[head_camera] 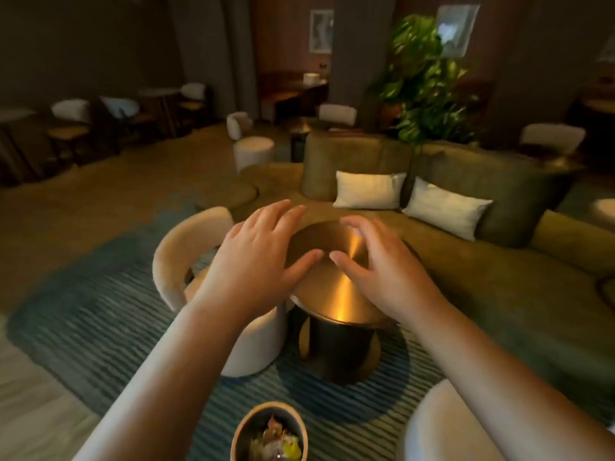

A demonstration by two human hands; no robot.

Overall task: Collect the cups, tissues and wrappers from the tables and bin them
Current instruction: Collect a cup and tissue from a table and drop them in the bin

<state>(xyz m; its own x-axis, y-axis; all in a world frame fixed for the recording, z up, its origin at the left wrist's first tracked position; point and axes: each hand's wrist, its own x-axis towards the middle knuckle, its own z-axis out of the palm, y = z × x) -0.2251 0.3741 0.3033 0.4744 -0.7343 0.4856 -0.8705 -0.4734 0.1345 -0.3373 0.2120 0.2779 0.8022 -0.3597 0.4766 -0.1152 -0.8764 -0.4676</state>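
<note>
A round brass-topped table (pixel 336 294) on a dark drum base stands in front of me. My left hand (pixel 263 254) and my right hand (pixel 372 261) are both held out above it, palms down, fingers spread, holding nothing. Their thumbs nearly meet over the tabletop. The part of the tabletop that shows between and below the hands carries no cups or wrappers; the hands hide the rest. At the bottom edge a round bin (pixel 269 434) stands on the floor with crumpled wrappers and tissues inside it.
A beige armchair (pixel 186 257) stands left of the table and another pale seat (pixel 446 424) at the lower right. A green curved sofa (pixel 499 257) with two white cushions runs behind. A striped blue rug (pixel 109 321) lies under everything. More chairs and tables stand farther back.
</note>
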